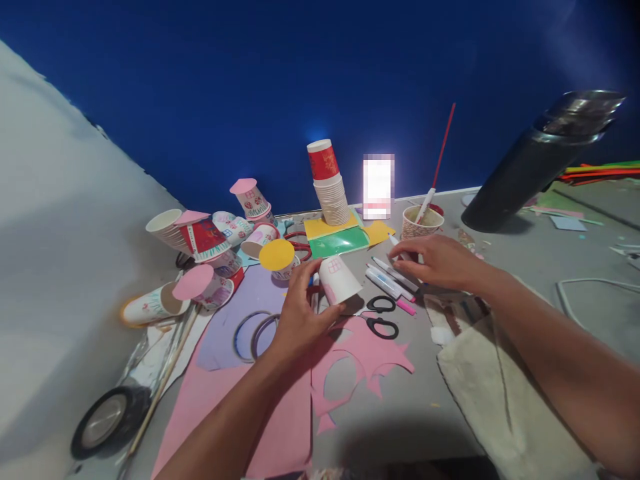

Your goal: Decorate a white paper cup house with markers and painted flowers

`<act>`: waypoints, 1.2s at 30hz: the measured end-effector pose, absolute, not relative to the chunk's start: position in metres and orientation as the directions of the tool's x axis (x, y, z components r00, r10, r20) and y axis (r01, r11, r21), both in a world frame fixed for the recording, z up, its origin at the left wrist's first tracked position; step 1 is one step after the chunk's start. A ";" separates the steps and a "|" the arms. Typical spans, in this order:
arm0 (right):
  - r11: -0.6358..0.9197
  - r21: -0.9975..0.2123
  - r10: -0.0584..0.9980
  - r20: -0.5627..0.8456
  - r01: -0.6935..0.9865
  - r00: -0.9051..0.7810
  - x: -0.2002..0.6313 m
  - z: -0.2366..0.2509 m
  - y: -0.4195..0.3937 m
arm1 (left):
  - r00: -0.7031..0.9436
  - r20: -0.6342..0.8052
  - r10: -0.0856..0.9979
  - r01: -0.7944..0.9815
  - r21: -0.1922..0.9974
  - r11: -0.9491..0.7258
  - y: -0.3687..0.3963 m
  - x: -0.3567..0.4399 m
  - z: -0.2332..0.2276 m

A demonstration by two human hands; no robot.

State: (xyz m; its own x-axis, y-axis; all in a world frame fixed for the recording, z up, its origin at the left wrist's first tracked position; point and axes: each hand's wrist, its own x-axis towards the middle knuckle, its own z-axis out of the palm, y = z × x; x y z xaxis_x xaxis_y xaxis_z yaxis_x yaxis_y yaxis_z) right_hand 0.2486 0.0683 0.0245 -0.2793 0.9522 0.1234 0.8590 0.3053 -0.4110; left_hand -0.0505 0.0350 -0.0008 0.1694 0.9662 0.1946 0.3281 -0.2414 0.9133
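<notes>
My left hand [299, 315] holds a white paper cup [339, 280] on its side, bottom toward me, just above the pink paper [367, 357]. A small red pattern shows on the cup's wall. My right hand [434, 261] reaches over a row of marker pens [387, 279] lying on the table, its fingertips on one of them. Black-handled scissors [383, 315] lie between the two hands, right of the cup.
Several decorated cups [210, 241] with pink and yellow paper lids lie at the left. A stack of cups [330, 187] stands on yellow and green paper at the back. A cup with a brush [421, 220], a dark cylinder [540, 163], a tape roll [107, 417] and a cloth [500, 387] surround the workspace.
</notes>
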 end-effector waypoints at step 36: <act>0.251 -0.932 0.930 0.158 0.261 -0.331 0.218 0.017 0.052 | 0.136 0.181 0.974 0.298 0.930 -0.215 0.033 -0.046 -0.007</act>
State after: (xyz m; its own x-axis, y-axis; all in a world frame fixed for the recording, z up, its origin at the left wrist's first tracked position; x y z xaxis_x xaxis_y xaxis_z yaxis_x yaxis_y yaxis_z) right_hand 0.2181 0.0522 0.0170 -0.3307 0.9305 0.1578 0.2608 0.2508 -0.9322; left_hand -0.0464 0.0330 -0.0073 0.1364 0.9739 0.1811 0.2975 -0.2147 0.9303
